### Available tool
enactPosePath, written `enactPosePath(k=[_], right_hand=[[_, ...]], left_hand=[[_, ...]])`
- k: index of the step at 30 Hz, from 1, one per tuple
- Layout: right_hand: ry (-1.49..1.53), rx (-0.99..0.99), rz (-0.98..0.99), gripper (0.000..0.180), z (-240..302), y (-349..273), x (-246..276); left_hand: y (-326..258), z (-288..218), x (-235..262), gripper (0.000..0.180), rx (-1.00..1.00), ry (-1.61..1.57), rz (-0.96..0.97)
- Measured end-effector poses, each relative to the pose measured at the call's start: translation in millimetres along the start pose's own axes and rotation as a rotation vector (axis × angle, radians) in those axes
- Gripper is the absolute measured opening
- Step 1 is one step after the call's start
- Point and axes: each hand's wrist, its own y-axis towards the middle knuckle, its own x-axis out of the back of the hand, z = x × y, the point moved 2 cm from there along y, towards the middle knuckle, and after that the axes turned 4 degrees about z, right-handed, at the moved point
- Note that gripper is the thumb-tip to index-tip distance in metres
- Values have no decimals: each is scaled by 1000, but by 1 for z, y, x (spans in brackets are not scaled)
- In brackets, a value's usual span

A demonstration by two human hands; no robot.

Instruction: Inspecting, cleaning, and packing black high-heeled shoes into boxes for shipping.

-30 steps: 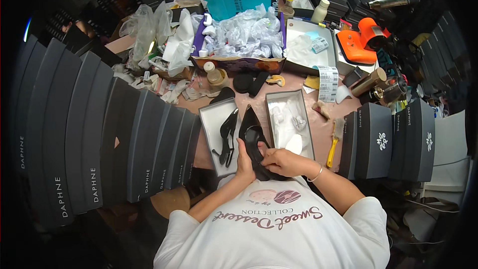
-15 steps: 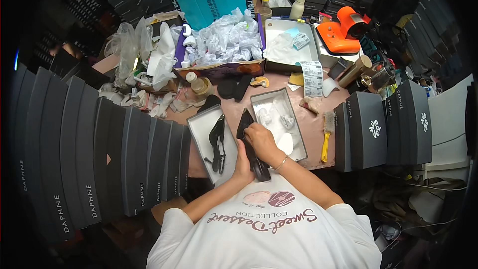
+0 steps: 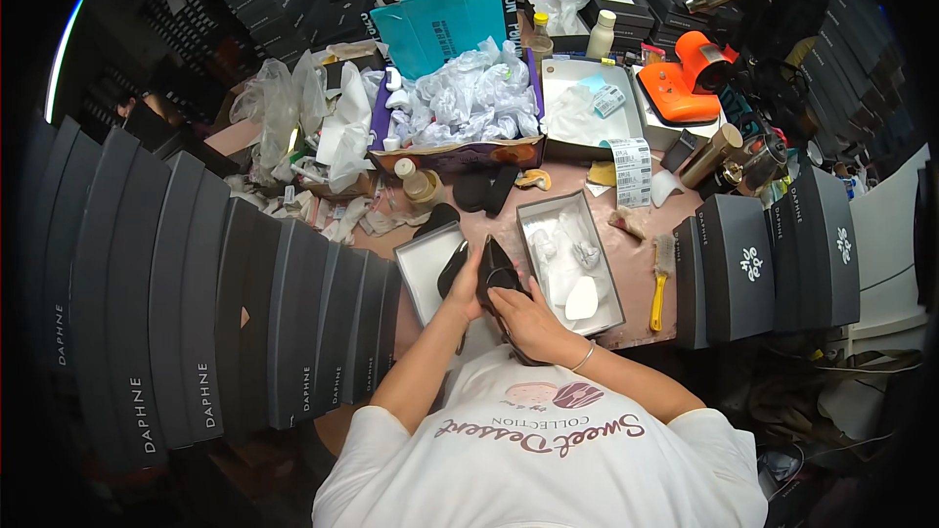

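My right hand (image 3: 530, 323) is closed around a black high-heeled shoe (image 3: 497, 269), toe pointing away from me, just left of an open shoebox (image 3: 615, 298). My left hand (image 3: 468, 291) is wrapped along a second black slingback shoe (image 3: 451, 270), its fingers between the two shoes; the hand and wrist hide much of that shoe. Beneath it is a grey-edged white box part (image 3: 415, 264). Crumpled white paper (image 3: 565, 246) and a white rounded piece (image 3: 581, 298) lie inside the shoebox.
Dark shoeboxes (image 3: 245, 303) stand in a row at left, others (image 3: 738, 269) at right. A yellow-handled brush (image 3: 658, 298) lies beside the shoebox. Behind are a purple box (image 3: 460, 154) of crumpled paper, a bottle (image 3: 416, 183), a label strip (image 3: 632, 173) and an orange device (image 3: 685, 83).
My left hand has moved left and away from me, from the held shoe to the second one. My right hand stays on its shoe. The whole view has shifted slightly.
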Motion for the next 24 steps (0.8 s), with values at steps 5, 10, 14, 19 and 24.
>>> enactPosePath(k=[5,10,14,19,24], right_hand=[[109,-130,258,39,-39,16,-24],[247,-86,247,53,-47,26,-26],[313,-77,189,52,-25,30,-2],[307,70,185,38,-1,-3,33],[-27,46,-50,40,-14,7,9]], left_hand=[[2,12,4,49,-2,80,-142],[-12,-3,-21,51,-69,163,-244],[-19,-6,-18,48,64,169,-180],[-21,-5,-21,42,-192,146,-87],[-19,-1,-48,43,-142,167,-169]])
